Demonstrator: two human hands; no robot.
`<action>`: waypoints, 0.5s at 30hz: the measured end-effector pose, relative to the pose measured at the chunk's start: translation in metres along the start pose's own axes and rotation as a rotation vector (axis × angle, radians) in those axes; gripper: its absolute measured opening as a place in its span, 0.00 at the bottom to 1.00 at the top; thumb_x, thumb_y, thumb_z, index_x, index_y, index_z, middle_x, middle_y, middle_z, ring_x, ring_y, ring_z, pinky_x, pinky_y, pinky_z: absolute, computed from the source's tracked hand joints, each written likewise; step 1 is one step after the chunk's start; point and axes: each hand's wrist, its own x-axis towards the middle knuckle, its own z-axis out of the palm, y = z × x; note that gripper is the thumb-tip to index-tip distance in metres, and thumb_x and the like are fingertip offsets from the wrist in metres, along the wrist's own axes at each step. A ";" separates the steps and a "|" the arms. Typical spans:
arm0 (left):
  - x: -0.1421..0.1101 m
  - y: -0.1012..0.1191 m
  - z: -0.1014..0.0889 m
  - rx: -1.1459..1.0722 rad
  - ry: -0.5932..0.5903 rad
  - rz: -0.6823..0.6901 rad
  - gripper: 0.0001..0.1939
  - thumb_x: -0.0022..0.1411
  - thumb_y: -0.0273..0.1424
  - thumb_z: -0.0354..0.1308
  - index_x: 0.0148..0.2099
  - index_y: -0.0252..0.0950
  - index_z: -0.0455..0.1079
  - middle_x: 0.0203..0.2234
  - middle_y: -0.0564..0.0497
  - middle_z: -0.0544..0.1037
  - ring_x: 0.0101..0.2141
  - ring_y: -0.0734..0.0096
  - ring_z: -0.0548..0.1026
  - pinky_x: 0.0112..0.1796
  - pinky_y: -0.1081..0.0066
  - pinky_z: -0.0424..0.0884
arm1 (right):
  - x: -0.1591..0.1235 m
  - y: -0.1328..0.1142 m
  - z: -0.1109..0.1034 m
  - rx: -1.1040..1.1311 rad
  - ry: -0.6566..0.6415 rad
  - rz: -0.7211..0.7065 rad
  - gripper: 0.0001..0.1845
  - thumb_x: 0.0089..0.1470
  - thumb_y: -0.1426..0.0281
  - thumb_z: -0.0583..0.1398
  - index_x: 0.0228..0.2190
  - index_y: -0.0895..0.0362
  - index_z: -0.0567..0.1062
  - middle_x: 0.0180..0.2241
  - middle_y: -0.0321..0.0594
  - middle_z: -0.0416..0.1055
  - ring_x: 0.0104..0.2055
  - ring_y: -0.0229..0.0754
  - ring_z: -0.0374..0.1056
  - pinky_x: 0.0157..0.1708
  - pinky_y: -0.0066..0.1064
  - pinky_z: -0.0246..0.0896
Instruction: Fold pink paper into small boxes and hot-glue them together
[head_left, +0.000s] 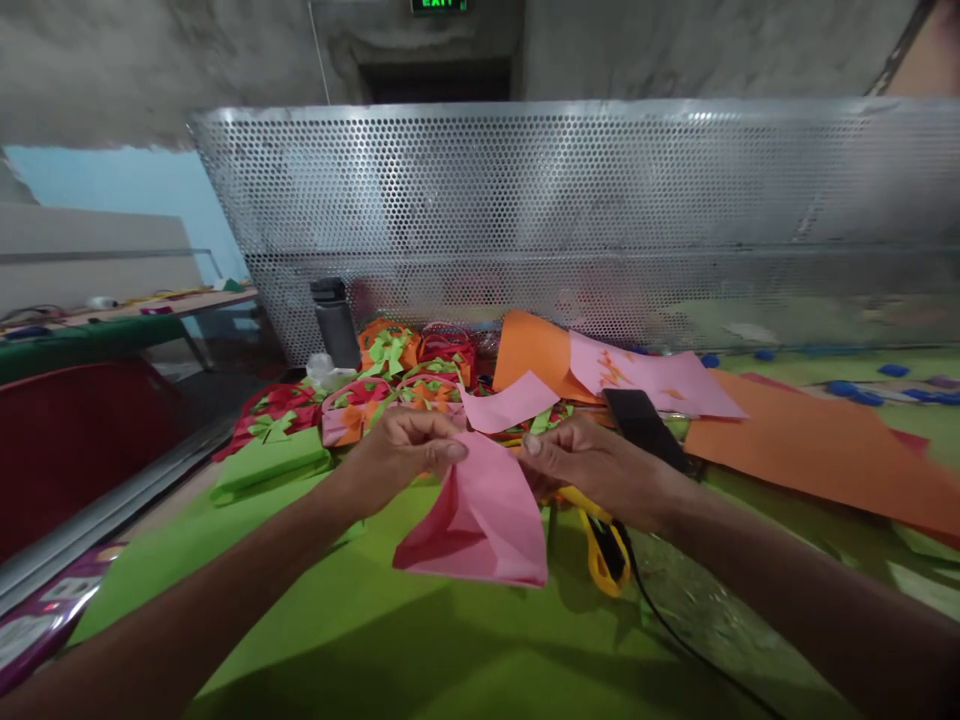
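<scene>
- The pink folded paper (499, 500) is between the two hands above the green sheet (330, 630), narrow toward 12 o'clock, flaring to a wide edge at 6.
- The left hand (409, 450), at its 10 o'clock, is nearer; thumb and forefinger pinch its upper left corner.
- The right hand (592, 465) is at 2 o'clock, thumb laid against curled fingers; whether they grip the right edge, I cannot tell.
- A yellow loop (598, 572) sits at 4 o'clock, under the right hand, with a black cable (675, 636) trailing toward 5.
- A curled pink sheet (510, 405) is close behind at 12, crowding that side; a dark phone (641, 425) at 2.
- Small decorated bags (442, 350) heap at 11; a green packet (274, 465) at 9.
</scene>
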 end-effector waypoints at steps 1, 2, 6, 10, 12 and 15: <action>0.000 -0.001 0.000 -0.001 0.001 0.003 0.10 0.45 0.35 0.63 0.25 0.32 0.71 0.16 0.56 0.68 0.19 0.81 0.63 0.21 0.79 0.60 | 0.000 0.001 -0.002 -0.041 0.004 -0.003 0.21 0.51 0.56 0.54 0.19 0.59 0.69 0.20 0.35 0.65 0.25 0.35 0.63 0.30 0.29 0.58; 0.000 -0.001 -0.001 0.001 0.004 0.006 0.10 0.45 0.35 0.63 0.25 0.32 0.71 0.16 0.56 0.68 0.19 0.80 0.63 0.21 0.79 0.60 | -0.001 0.002 -0.004 -0.090 0.007 -0.009 0.20 0.51 0.58 0.55 0.18 0.59 0.69 0.19 0.34 0.63 0.23 0.33 0.60 0.27 0.27 0.56; 0.000 0.000 0.000 0.012 0.017 0.024 0.10 0.46 0.35 0.63 0.25 0.32 0.71 0.16 0.56 0.68 0.19 0.80 0.63 0.21 0.78 0.61 | -0.002 0.004 -0.007 -0.255 -0.013 -0.018 0.16 0.50 0.67 0.56 0.15 0.59 0.64 0.16 0.28 0.52 0.19 0.28 0.46 0.20 0.25 0.41; -0.001 0.001 0.001 0.061 0.027 0.034 0.10 0.48 0.35 0.62 0.25 0.32 0.71 0.16 0.57 0.66 0.18 0.82 0.61 0.20 0.80 0.58 | 0.000 0.004 -0.004 -0.273 0.011 -0.010 0.16 0.49 0.70 0.55 0.14 0.58 0.59 0.16 0.26 0.47 0.19 0.28 0.41 0.19 0.25 0.37; -0.002 0.002 0.003 0.094 0.021 0.031 0.10 0.49 0.35 0.61 0.26 0.32 0.71 0.16 0.57 0.66 0.18 0.81 0.60 0.20 0.80 0.57 | 0.001 0.005 -0.001 -0.307 0.064 -0.026 0.18 0.49 0.69 0.55 0.14 0.57 0.55 0.16 0.26 0.43 0.18 0.29 0.39 0.18 0.26 0.34; -0.005 0.005 0.007 0.149 0.022 0.037 0.11 0.49 0.36 0.60 0.26 0.31 0.71 0.15 0.57 0.64 0.17 0.82 0.57 0.18 0.80 0.54 | 0.001 0.008 0.002 -0.409 0.163 -0.064 0.18 0.50 0.68 0.54 0.14 0.56 0.53 0.16 0.26 0.43 0.19 0.29 0.40 0.18 0.26 0.35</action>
